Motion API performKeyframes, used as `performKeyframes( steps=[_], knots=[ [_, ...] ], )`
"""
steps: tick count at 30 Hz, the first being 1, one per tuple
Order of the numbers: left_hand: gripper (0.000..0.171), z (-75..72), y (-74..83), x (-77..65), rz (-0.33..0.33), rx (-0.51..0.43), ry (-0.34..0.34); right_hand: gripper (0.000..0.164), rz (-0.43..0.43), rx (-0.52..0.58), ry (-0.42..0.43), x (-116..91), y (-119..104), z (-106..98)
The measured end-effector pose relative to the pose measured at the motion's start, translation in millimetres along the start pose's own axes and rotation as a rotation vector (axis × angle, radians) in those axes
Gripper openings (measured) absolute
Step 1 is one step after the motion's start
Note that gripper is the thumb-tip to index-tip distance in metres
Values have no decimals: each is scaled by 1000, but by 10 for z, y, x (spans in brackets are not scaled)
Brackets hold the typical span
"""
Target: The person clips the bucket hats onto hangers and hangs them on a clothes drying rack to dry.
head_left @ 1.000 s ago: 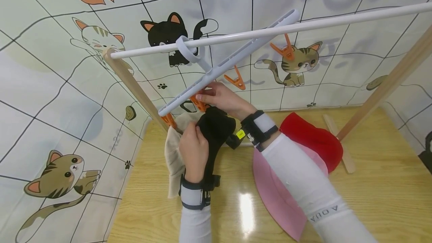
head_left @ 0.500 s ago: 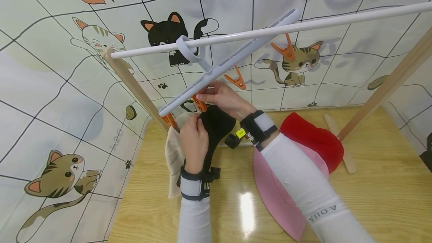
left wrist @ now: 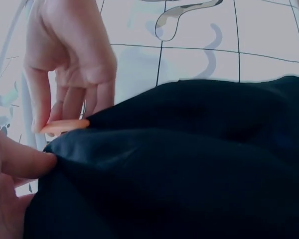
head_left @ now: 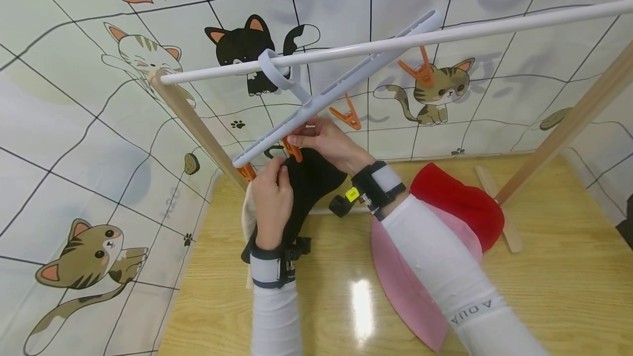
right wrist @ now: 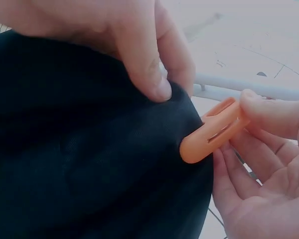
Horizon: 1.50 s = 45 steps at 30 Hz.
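Note:
My left hand point(head_left: 271, 202) pinches the edge of a black cloth hat point(head_left: 311, 183) between thumb and fingers. My right hand point(head_left: 336, 144) pinches an orange clip point(head_left: 293, 150) below the left arm of a pale blue hanger point(head_left: 306, 111). In the right wrist view the tip of that clip point(right wrist: 209, 139) laps over the hat's edge, close to the left thumb. Another orange clip point(head_left: 246, 172) at the hanger's left end has a beige cloth item point(head_left: 249, 213) hanging by it, mostly hidden behind my left hand and the black hat.
The hanger hooks over a white rail point(head_left: 366, 50) on wooden posts point(head_left: 198, 125). Two more orange clips point(head_left: 422, 70) hang from its right arm. A red hat point(head_left: 455, 205) and a pink brimmed hat point(head_left: 395, 279) lie on the wooden table point(head_left: 559, 290), under my right forearm.
My left hand has shifted left and slightly up, drawing the black hat's edge up to the clip and covering more of the beige item. My right hand has hardly moved.

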<state>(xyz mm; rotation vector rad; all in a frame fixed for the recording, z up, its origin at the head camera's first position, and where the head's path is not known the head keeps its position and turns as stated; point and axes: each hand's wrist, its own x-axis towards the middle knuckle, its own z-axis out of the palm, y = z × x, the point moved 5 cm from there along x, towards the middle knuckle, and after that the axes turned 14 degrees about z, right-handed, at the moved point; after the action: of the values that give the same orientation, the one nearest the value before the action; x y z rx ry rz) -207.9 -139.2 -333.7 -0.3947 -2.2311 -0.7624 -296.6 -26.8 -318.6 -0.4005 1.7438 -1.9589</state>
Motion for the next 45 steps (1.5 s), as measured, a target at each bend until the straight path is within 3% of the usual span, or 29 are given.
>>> performKeyframes(
  steps=[7, 11, 19, 26, 33, 40, 45],
  knots=[
    [14, -6, -31, 15, 23, 12, -80, 22, 9, -33, 4, -19, 33, -16],
    [15, 6, -38, 14, 30, 23, -126, 24, 3, -117, 28, -66, 72, -59],
    [16, 14, -54, -2, 23, 65, -174, 35, -29, -189, 95, -389, 268, -337],
    [20, -54, -4, 5, 8, 94, -123, 32, 35, -154, 73, -732, 656, -531],
    [19, -178, 179, 18, 63, 113, -36, 29, 143, -148, 77, -948, 1032, -543],
    [18, -228, 354, -19, 125, 91, -12, 28, 143, -112, 90, -1031, 1173, -570],
    [18, -160, 478, -56, 177, 96, -38, 29, 115, -99, 90, -1093, 1220, -626]
  ],
)
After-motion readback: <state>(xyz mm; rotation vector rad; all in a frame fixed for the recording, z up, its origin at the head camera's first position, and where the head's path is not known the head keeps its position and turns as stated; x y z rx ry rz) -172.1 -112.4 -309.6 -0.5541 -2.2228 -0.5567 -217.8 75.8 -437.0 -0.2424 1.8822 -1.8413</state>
